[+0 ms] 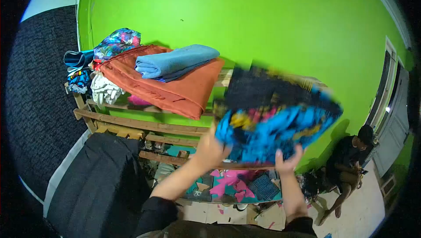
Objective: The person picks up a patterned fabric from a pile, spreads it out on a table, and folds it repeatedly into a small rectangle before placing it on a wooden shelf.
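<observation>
A folded cloth, blue and black with yellow and pink patches, is held up in front of me, blurred by motion. My left hand grips its lower left corner. Under its lower right edge is my right hand, thumb up against the fabric. To the left of the cloth, an orange fabric lies on the wooden rack, with a folded light blue cloth on top of it.
Patterned and white cloths are piled at the rack's left end. Black fabric covers something at lower left. Pink scraps lie below the rack. A person sits at right by a door.
</observation>
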The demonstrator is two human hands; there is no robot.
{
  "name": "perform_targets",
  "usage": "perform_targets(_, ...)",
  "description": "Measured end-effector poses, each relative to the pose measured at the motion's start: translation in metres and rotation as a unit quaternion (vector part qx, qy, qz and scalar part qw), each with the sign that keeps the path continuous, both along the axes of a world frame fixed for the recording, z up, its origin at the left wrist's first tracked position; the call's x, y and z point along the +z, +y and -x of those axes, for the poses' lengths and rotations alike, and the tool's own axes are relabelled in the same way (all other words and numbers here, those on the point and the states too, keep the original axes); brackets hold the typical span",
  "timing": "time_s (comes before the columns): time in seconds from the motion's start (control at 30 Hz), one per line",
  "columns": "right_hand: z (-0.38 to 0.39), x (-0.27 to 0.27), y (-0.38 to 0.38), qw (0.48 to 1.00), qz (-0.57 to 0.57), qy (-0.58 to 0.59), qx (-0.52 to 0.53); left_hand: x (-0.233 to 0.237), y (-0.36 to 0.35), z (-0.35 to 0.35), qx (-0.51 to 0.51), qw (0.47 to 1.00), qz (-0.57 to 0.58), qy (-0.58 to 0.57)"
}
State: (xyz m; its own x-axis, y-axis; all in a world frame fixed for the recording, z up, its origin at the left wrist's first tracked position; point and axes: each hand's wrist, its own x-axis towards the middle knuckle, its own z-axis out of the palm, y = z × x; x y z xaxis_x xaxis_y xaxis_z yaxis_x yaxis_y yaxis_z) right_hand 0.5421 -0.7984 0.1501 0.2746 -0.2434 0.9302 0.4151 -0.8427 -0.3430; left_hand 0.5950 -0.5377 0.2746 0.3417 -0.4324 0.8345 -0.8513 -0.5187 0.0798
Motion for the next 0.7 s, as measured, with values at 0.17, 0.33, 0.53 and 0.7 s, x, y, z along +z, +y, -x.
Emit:
perform_targets(0.17, -0.088, 0.172, 0.007, 0.972, -0.17, -0.028, 0.158, 0.126, -0.051, -0.033, 0.114, 0.963, 0.237, -0.066)
perform_targets(0.33, -0.168, 0.189, -0.003, 0.957, -0.12, 0.262, 0.038, 0.123, -0.045, -0.044, 0.247, 0.963, 0.043, -0.101)
perform_targets(0.53, -0.173, 0.19, -0.012, 0.932, -0.022, 0.331, 0.148, 0.055, -0.029, -0.063, 0.235, 0.955, -0.178, -0.041)
perform_targets(0.7, -0.11, 0.216, 0.024, 0.859, 0.259, 0.44, 0.01, 0.07, -0.048, -0.089, 0.346, 0.924, -0.153, -0.06)
